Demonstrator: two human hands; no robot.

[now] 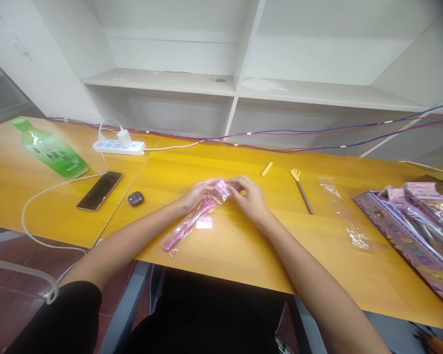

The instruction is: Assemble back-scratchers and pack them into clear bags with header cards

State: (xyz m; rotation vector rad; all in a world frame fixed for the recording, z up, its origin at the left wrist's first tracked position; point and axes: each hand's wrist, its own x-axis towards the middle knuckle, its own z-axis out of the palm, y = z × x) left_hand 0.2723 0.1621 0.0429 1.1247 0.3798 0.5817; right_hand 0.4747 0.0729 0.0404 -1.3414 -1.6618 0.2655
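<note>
White shelving point(177, 81): bare compartments rising behind everything, blue and red cables point(280, 132) strung across the front of them.
Yellow-orange counter point(236, 255): spread wide below, a seam crossing its left part, and all the action right at the middle of the near side.
Pink scratcher point(186, 229): here's the centrepiece, sealed in a clear sleeve point(172, 252), slanting with its handle toward the near edge and its fingered head up by the hands; most of it lies below the left hand, near that forearm.
Label card point(222, 190): pink and white, at the sleeve's top end, caught right between the two hands.
Left hand point(198, 194): fingers curled nearly closed, gripping the sleeve's top at the card's left side.
Right hand point(250, 197): thumb and fingers bent into a pinch on the card's right side, a small gap showing behind the grip.
Right side: a short yellow stick point(267, 169), then a claw-headed scratcher point(301, 191) with a dark handle, an empty clear wrapper point(345, 214), and a purple patterned package point(398, 241) with wrapped packets point(428, 216) on it.
Left side: dark earbud case point(136, 198) nearest the forearm, phone point(99, 191) beyond, green bottle point(55, 150) and white power strip point(118, 146) farther back.
</note>
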